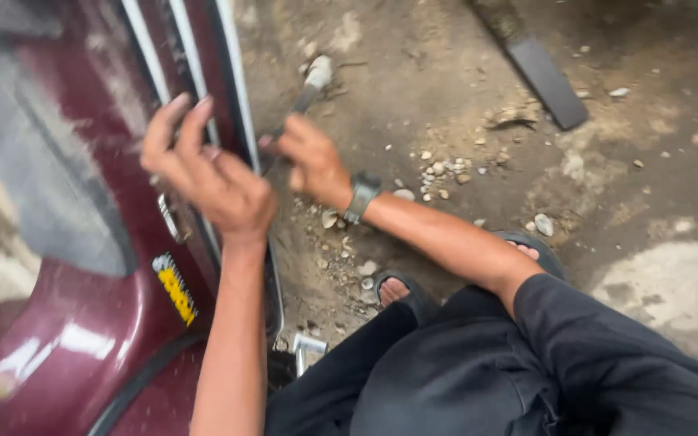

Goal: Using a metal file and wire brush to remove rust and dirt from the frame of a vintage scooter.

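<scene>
My left hand [203, 169] rests against a dark red car body panel [82, 266], fingers spread over its silver trim strips [228, 97]. My right hand [309, 161], with a grey watch [362, 196] on the wrist, is shut on the dark handle of a hammer. The pale hammer head [317, 73] points away from me, above the dirt ground, close to the panel's edge. The picture is motion-blurred.
A yellow sticker [175, 289] sits on the panel below my left hand. A flat dark bar [547, 79] lies on the dirt at the upper right. Small stones [438, 169] are scattered about. My sandalled feet [397, 291] and dark trousers fill the lower right. A metal piece [307, 345] shows under the panel.
</scene>
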